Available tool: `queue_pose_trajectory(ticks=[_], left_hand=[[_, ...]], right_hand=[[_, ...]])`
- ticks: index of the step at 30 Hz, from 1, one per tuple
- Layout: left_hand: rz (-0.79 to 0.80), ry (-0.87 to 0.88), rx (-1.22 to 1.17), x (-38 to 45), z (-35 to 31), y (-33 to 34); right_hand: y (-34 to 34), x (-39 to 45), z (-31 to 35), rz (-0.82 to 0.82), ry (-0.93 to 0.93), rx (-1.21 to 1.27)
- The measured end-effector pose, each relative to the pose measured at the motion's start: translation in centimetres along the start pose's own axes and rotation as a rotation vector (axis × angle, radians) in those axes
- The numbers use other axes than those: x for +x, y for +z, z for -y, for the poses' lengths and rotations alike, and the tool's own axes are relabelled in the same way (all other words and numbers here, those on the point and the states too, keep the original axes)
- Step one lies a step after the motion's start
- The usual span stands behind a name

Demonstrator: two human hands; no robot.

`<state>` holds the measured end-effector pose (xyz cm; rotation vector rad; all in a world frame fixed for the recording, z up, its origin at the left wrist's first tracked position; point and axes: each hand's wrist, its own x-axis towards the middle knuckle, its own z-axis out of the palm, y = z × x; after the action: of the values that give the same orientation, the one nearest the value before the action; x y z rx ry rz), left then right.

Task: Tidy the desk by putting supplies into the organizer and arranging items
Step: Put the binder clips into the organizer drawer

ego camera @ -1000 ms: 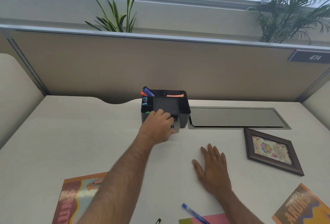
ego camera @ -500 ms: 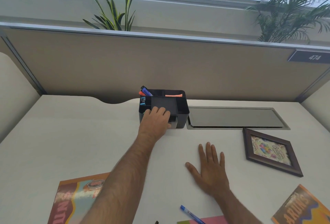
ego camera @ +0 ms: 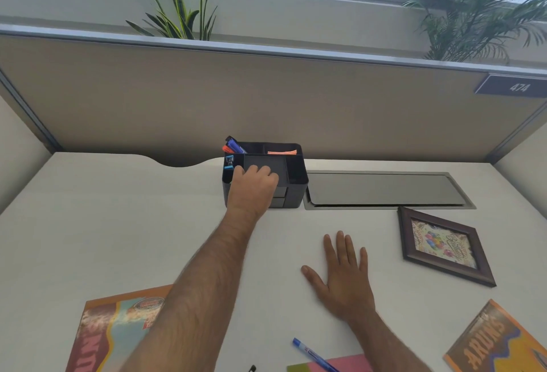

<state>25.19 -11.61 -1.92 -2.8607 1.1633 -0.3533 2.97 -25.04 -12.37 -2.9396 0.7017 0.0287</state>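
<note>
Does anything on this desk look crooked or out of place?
Yes. The picture frame lies flat and skewed rather than standing. A blue pen lies loose across sticky notes at the near edge, outside the organizer. Two booklets sit at odd angles. Nothing looks spilled or damaged.

— What is found at the back of the desk [ego camera: 118, 223]?
— The organizer [ego camera: 296, 182] is set against the partition [ego camera: 266, 99], with markers [ego camera: 235, 146] held in its rear left compartment. A recessed panel [ego camera: 384, 189] is seen just to its right.
— And nearer?
— A picture frame [ego camera: 444, 245] is laid before the panel. A booklet [ego camera: 112, 333] lies front left, another booklet [ego camera: 497, 342] front right, and a pen [ego camera: 313, 354] is placed between them, resting on sticky notes [ego camera: 349, 364].
</note>
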Motion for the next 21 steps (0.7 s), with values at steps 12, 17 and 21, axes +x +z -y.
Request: queue_pose_trajectory(ticks=[12,17,21], left_hand=[[-0.175,-0.023,-0.113,-2.0,0.5,1.1],[-0.281,-0.070,-0.303,-5.3,0.3,0.2],[0.222,-0.172,-0.581,-9.1,-0.4,-1.4]], right_hand=[[0.0,0.0,0.0,0.018,0.005,-0.009],[-0.4,0.0,0.2,0.051,0.010,-0.014],[-0.8,0.0,0.3,0.097,0.020,-0.022]])
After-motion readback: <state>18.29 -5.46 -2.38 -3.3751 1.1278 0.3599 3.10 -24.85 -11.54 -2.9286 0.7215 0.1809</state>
